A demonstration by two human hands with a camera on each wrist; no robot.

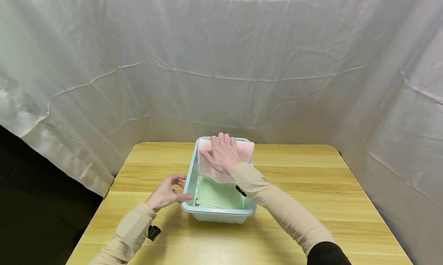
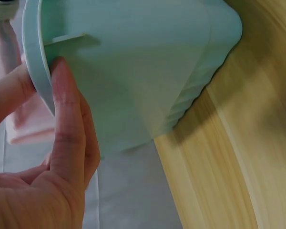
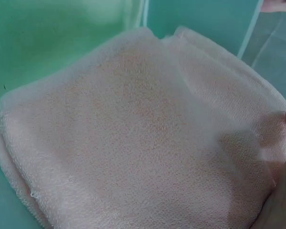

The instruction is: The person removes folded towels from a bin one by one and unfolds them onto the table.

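Note:
A light-blue plastic bin [image 1: 189, 172] stands on the table with a folded green cloth [image 1: 221, 194] in its near part. Over its far part lies a folded pink towel [image 1: 245, 151], whose far right corner rises over the rim. My right hand [image 1: 223, 155] rests on this towel, fingers straight and spread toward the far rim. At the bin's left side, my left hand [image 1: 166, 192] pinches the rim; in the left wrist view the fingers [image 2: 66, 114] reach under the rim from outside. The right wrist view shows the towel's terry surface [image 3: 124, 133] up close.
The bin sits on a wooden table [image 1: 297, 195] with rounded far corners. A grey-white curtain [image 1: 242, 65] hangs behind the table and along both sides. A dark area [image 1: 31, 203] shows past the curtain at the left.

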